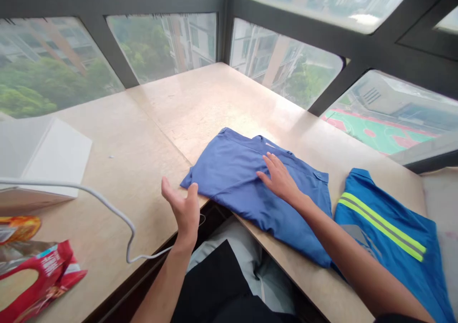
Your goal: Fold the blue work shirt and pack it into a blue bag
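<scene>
A blue collared shirt (229,170) lies spread on the corner of the wooden table, its lower edge hanging slightly over the front rim. My right hand (279,177) rests on or just above the shirt near its collar, fingers stretched out and holding nothing. Left of the garment, my left hand (184,208) is raised by the table edge, thumb and fingers apart with nothing in them. To the right lies a brighter blue garment (390,227) with a yellow-green and grey reflective stripe, partly hidden by my right forearm.
On the left stand a white box (67,156) and a red snack packet (53,275). A white cable (121,218) runs across the table toward my left wrist. Windows (171,46) border the back. Below the table edge lies pale grey fabric (239,246).
</scene>
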`<state>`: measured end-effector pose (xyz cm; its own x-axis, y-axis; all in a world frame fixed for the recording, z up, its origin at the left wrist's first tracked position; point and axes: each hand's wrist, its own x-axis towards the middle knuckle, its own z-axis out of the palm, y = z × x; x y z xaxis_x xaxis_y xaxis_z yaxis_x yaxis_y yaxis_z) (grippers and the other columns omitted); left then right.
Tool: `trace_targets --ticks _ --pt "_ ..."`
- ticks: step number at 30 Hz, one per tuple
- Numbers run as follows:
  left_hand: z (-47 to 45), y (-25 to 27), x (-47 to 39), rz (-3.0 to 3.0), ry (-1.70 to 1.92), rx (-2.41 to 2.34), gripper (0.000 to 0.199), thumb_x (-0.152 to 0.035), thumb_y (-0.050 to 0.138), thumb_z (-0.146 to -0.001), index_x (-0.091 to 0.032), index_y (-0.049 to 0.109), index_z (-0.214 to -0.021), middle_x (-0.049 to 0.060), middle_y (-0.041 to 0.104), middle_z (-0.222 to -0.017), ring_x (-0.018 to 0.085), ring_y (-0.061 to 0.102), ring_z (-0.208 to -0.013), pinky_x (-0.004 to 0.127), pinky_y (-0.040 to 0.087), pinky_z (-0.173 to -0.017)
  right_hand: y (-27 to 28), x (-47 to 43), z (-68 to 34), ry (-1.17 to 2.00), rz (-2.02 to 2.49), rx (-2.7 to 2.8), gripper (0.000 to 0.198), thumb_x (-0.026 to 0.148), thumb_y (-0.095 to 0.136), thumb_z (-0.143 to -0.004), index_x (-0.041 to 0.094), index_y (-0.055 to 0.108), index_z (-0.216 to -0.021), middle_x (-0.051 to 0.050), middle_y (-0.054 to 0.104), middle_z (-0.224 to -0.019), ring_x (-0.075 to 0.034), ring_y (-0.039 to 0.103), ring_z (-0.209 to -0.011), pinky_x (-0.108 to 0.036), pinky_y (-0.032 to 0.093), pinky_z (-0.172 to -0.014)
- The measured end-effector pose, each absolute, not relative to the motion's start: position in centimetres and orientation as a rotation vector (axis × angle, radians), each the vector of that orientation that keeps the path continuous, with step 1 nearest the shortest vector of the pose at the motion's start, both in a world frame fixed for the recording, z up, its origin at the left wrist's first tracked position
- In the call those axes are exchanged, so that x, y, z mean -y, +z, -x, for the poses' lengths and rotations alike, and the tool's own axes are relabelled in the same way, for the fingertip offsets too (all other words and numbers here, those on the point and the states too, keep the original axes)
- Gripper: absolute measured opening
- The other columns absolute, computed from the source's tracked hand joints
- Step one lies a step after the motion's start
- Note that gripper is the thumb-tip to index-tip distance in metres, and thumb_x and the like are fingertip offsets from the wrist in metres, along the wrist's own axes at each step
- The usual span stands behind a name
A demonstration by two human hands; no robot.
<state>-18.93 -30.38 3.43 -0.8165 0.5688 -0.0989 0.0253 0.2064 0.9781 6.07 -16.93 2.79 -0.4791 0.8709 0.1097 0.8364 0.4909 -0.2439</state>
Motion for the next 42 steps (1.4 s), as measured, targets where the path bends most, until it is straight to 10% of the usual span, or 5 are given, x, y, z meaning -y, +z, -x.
trace_targets --ticks 15,25,31,36,42 --pt "22.3 3.0 28.1 -0.158 1.563 -1.430 0.052 -0.033 0.080 -0.067 -0.010 0.067 -0.111 0.008 0.072 -0.090 0.016 0.066 -0.074 0.024 0.048 -0.061 6.8 11.8 10.3 1.664 1.399 2.442 0.042 0.054 0.047 -0.096 0.016 0.063 -0.097 -0.014 0.071 -0.098 -0.025 0.071 -0.081 -0.031 0.057 -0.059" --pt "16.7 4.1 27.3 -1.208 1.636 -1.846 0.031 -0.010 0.056 -0.085 -0.022 0.074 -0.106 0.008 0.074 -0.109 0.024 0.068 -0.107 0.045 0.053 -0.097 7.8 8.3 13.0 1.309 1.797 2.229 0.083 0.073 0.067 -0.073 0.012 0.048 -0.125 -0.024 0.067 -0.106 -0.029 0.069 -0.075 -0.039 0.057 -0.060" --pt "13.5 5.7 27.5 -1.916 1.728 -1.450 0.047 0.005 0.046 -0.084 -0.019 0.063 -0.121 0.006 0.075 -0.111 0.019 0.067 -0.111 0.036 0.057 -0.093 8.5 6.3 9.7 0.718 1.856 2.470 0.061 0.028 0.079 -0.068 0.013 0.052 -0.121 -0.017 0.069 -0.104 -0.033 0.066 -0.101 -0.034 0.051 -0.076" --pt "14.1 4.4 28.2 -2.155 1.575 -1.497 0.057 0.000 0.049 -0.083 -0.010 0.049 -0.139 0.017 0.061 -0.136 0.028 0.049 -0.137 0.048 0.050 -0.105 9.0 6.5 6.0 1.134 1.694 2.031 0.023 0.022 0.075 -0.064 0.016 0.063 -0.083 -0.006 0.070 -0.083 -0.023 0.067 -0.079 -0.030 0.052 -0.066" --pt "15.9 5.0 27.7 -2.243 1.524 -1.555 0.063 0.001 0.039 -0.087 -0.014 0.042 -0.148 0.017 0.057 -0.141 0.026 0.046 -0.139 0.045 0.049 -0.109 12.3 9.3 3.2 1.613 1.317 1.239 0.029 0.021 0.083 -0.055 0.014 0.065 -0.076 -0.003 0.069 -0.070 -0.017 0.065 -0.062 -0.028 0.056 -0.059"
